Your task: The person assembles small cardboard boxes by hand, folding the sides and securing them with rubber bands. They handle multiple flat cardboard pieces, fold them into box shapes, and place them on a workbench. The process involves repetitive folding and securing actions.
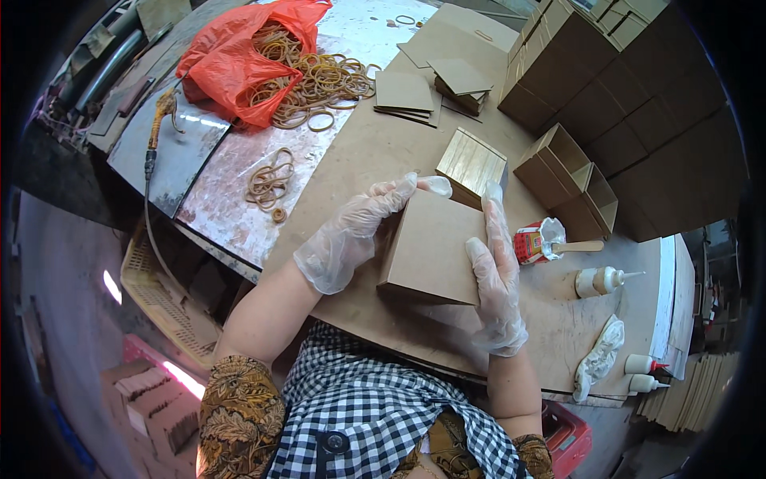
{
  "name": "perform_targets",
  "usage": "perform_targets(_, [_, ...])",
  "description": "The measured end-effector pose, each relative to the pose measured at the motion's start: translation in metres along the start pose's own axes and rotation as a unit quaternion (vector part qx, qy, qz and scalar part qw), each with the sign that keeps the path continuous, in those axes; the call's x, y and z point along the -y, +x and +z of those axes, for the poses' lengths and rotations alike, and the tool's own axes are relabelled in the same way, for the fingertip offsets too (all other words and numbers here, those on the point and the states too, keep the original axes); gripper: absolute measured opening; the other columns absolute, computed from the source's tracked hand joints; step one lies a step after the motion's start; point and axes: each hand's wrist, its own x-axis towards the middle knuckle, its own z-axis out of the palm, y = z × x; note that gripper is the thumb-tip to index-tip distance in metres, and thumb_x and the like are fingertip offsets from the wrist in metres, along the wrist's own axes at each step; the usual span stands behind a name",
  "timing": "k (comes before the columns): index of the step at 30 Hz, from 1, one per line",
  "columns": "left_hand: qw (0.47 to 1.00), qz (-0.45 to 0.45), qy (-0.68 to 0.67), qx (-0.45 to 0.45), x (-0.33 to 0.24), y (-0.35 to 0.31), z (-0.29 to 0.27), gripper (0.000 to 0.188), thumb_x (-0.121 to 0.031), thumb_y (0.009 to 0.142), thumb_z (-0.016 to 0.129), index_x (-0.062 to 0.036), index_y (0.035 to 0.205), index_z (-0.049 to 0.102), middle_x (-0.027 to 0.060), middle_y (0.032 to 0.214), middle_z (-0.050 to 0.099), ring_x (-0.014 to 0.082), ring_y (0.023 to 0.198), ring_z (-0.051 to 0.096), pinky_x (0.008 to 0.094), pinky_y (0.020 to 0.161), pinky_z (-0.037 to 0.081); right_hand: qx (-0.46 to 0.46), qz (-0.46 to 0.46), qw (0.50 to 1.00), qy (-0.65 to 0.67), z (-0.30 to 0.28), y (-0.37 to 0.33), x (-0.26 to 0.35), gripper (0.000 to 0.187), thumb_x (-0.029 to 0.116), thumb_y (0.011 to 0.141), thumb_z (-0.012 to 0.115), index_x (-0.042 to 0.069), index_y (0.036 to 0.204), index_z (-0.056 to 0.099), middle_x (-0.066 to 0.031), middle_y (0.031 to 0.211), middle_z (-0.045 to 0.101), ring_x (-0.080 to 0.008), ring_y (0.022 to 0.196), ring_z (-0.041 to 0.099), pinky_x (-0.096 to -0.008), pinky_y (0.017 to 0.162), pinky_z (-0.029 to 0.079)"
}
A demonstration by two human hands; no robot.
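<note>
A brown fiberboard box (pixel 437 249) sits near the front edge of the table, one flat face turned up toward me. My left hand (pixel 359 227), in a clear plastic glove, presses against its left side with the fingers reaching over the far corner. On the opposite side my right hand (pixel 499 275), gloved the same way, has its fingers along the edge and its thumb on the near face. Just beyond the box lies a pale wood-grained panel piece (pixel 472 162). The box's underside is hidden.
A red plastic bag (pixel 231 60) spills rubber bands (pixel 327 84) at the back left. Board squares (pixel 403 92) lie at the back; stacked boxes (pixel 630 104) rise at the right. Nearer stand a glue tub (pixel 541 241) with a stick, a glue bottle (pixel 598 282) and a crumpled cloth (pixel 600 358).
</note>
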Motion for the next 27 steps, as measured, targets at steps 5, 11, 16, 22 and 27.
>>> perform_targets(5, [1.0,-0.015,0.001,0.004,-0.002,0.0,-0.002,0.046,-0.036,0.101,0.056,-0.002,0.131,0.06,0.011,0.129,0.064,0.0186,0.118,0.06,0.0349,0.103,0.047,0.037,-0.029,0.996,-0.069,-0.006,0.006,0.008,0.059,0.01,0.098,0.052,-0.001,0.152,0.03,-0.0178,0.162,0.024,-0.029,0.151,0.021,-0.0384,0.121,0.017])
perform_targets(11, [0.984,0.004,-0.108,0.143,-0.004,0.0,-0.018,0.053,-0.042,0.104,0.045,-0.001,0.137,0.055,0.0133,0.139,0.056,0.0216,0.131,0.05,0.0369,0.114,0.036,0.092,0.01,0.992,-0.084,-0.016,0.01,0.024,0.061,0.013,0.099,0.054,-0.001,0.153,0.03,-0.0177,0.163,0.021,-0.0292,0.152,0.017,-0.0385,0.122,0.016])
perform_targets(16, [0.994,0.108,0.005,0.02,0.001,-0.011,-0.002,0.055,-0.041,0.106,0.04,-0.001,0.143,0.049,0.013,0.148,0.047,0.0206,0.139,0.041,0.0361,0.118,0.03,0.141,-0.011,0.971,-0.191,-0.025,0.019,0.043,0.059,0.015,0.099,0.055,0.008,0.154,0.034,-0.0177,0.163,0.022,-0.031,0.152,0.014,-0.0404,0.121,0.015])
perform_targets(22, [0.968,0.18,0.175,0.009,0.035,-0.002,-0.015,0.045,-0.031,0.108,0.039,-0.0045,0.143,0.05,0.0092,0.146,0.05,0.0185,0.138,0.041,0.0335,0.117,0.029,0.097,-0.125,0.914,-0.373,-0.006,0.058,0.071,0.053,0.026,0.104,0.049,0.008,0.152,0.036,-0.0203,0.159,0.028,-0.0382,0.148,0.025,-0.0422,0.118,0.025])
perform_targets(27, [0.965,0.175,0.196,0.016,0.039,0.002,-0.012,0.042,-0.03,0.108,0.04,-0.0056,0.139,0.055,0.0076,0.134,0.058,0.0155,0.124,0.052,0.0305,0.109,0.038,0.154,-0.104,0.878,-0.441,0.018,0.078,0.072,0.054,0.026,0.104,0.045,-0.004,0.148,0.035,-0.0266,0.153,0.036,-0.0407,0.142,0.034,-0.0429,0.115,0.032])
